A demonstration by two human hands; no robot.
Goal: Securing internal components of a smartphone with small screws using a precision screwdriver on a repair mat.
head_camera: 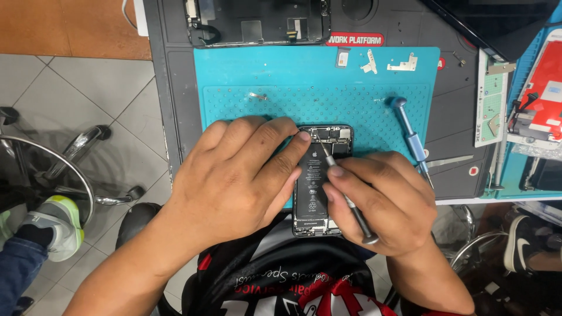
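On the dark grey table (pixel 175 76), which runs across the upper part of the view above a tiled floor (pixel 111 99), lies a teal work mat (pixel 316 70) with a dotted lower half. At the table's top edge sits a detached phone screen (pixel 257 20), face down, its cables and brackets showing. To the right of the mat are a red and white phone part (pixel 541 96) and a pale green ruler-like card (pixel 490 96).

The left hand (pixel 234 178) covers the mat's lower left, its fingers bent round and pressing on the left edge of an opened phone (pixel 319 187). The phone lies upright at the mat's lower edge, just in front of the person's body, its black battery and upper circuit board exposed. The right hand (pixel 383 202) rests against the phone's right side and pinches a thin metal screwdriver (pixel 345 196) between thumb and forefinger; the tip slants up and left to the board near the phone's top, while the handle end points down and right.

A blue-handled screwdriver (pixel 411 137) lies loose on the mat's right edge, just above the right hand and apart from it. Near the mat's top edge rest two small silver brackets (pixel 404 63), and a tiny metal piece (pixel 257 95) lies on the dotted part at the left.
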